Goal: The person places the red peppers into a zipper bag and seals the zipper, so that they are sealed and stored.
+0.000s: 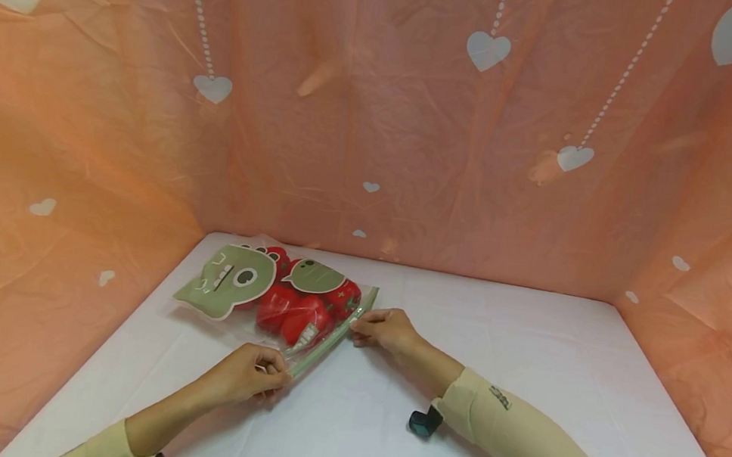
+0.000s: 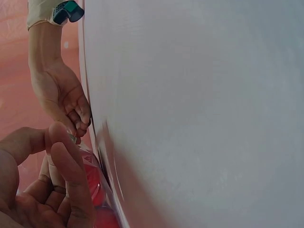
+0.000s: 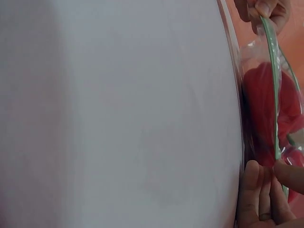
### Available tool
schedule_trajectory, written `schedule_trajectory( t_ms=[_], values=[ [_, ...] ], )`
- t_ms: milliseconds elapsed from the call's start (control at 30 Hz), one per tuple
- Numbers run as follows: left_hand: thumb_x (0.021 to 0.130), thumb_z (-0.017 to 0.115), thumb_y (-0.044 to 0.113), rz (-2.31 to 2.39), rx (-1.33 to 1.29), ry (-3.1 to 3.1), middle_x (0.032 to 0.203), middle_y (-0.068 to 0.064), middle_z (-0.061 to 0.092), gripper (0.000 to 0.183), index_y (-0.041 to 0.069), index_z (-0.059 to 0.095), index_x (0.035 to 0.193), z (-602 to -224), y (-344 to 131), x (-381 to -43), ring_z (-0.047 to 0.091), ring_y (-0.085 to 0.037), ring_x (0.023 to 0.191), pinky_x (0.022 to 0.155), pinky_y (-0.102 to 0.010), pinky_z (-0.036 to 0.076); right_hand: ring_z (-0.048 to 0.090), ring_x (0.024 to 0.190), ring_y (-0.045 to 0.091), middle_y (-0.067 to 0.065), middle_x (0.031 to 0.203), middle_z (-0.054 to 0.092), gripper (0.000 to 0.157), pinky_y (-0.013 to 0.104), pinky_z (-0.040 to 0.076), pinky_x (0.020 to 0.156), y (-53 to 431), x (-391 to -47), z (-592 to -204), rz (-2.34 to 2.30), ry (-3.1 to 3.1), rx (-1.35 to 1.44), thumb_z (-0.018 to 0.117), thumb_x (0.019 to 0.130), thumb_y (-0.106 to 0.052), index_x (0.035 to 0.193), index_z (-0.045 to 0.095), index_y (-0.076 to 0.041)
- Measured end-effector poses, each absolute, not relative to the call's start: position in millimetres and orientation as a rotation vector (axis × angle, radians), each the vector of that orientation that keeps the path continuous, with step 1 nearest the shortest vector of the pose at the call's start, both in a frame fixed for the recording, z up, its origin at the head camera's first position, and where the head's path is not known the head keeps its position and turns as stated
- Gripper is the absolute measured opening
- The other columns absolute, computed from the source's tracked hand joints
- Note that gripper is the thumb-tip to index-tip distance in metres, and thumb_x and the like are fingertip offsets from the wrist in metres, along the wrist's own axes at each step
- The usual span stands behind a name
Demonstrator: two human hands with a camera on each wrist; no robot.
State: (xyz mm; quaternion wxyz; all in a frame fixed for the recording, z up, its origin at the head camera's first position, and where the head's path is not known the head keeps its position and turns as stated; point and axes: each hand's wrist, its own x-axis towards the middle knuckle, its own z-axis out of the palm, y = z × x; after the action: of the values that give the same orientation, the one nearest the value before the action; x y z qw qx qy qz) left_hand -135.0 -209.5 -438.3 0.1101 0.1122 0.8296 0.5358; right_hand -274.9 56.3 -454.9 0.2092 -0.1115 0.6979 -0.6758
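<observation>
A clear zip bag (image 1: 210, 295) with a green one-eyed monster print lies at the far left of the white table. Several glossy red things (image 3: 259, 97) fill it; the print partly covers them. Its green-edged zip strip (image 1: 327, 343) runs slantwise along the side facing me. My left hand (image 1: 249, 376) pinches the near corner of that strip between thumb and index finger. Farther up the same edge, my right hand (image 1: 386, 330) pinches the strip between thumb and fingers. From the right wrist view, the strip (image 3: 274, 80) stretches between both hands, above the red contents.
White cloth covers the table (image 1: 498, 328). Orange sheeting (image 1: 416, 151) with white hearts hangs behind it and along both sides. A dark wrist device (image 1: 426, 423) hangs below the right sleeve, close over the tabletop.
</observation>
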Motion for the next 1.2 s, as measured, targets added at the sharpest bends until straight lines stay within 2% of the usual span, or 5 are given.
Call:
schedule_trajectory(
  t_ms=[233,567,1000,1200],
  values=[
    [0.098,0.075,0.005,1.581,0.343,2.435,0.073,-0.009,0.070,0.014,-0.006,0.071,0.090,-439.4,-209.5,-135.8,0.063,-0.016,0.063,0.056,-0.024,0.051,0.073,0.068,0.013,0.008,0.078,0.074,0.016,0.032,0.064,0.076,59.7,-279.8,-452.2,-1.905,1.957,-0.261,0.072,0.099,0.004,0.108,0.071,0.017],
    [0.099,0.074,0.004,1.605,0.351,2.399,0.075,-0.008,0.070,0.012,-0.007,0.072,0.093,-439.8,-210.6,-135.6,0.065,-0.017,0.065,0.057,-0.024,0.051,0.074,0.069,0.014,0.014,0.085,0.077,0.018,0.031,0.064,0.074,65.3,-290.1,-453.9,-1.936,1.979,-0.240,0.071,0.099,0.006,0.111,0.070,0.019],
    [0.099,0.074,0.005,1.598,0.338,2.402,0.074,-0.007,0.069,0.012,-0.006,0.072,0.094,-439.7,-211.0,-135.4,0.065,-0.016,0.065,0.057,-0.024,0.051,0.074,0.069,0.015,0.010,0.084,0.076,0.020,0.030,0.063,0.075,77.9,-302.7,-446.1,-1.994,1.998,-0.177,0.069,0.099,0.007,0.114,0.067,0.021],
    [0.099,0.074,0.005,1.596,0.333,2.404,0.075,-0.008,0.069,0.013,-0.007,0.072,0.094,-439.3,-211.7,-135.1,0.065,-0.016,0.065,0.057,-0.025,0.051,0.076,0.071,0.016,0.014,0.086,0.078,0.019,0.031,0.064,0.076,86.1,-309.2,-443.0,-2.018,2.012,-0.169,0.069,0.100,0.006,0.113,0.067,0.020]
  ],
)
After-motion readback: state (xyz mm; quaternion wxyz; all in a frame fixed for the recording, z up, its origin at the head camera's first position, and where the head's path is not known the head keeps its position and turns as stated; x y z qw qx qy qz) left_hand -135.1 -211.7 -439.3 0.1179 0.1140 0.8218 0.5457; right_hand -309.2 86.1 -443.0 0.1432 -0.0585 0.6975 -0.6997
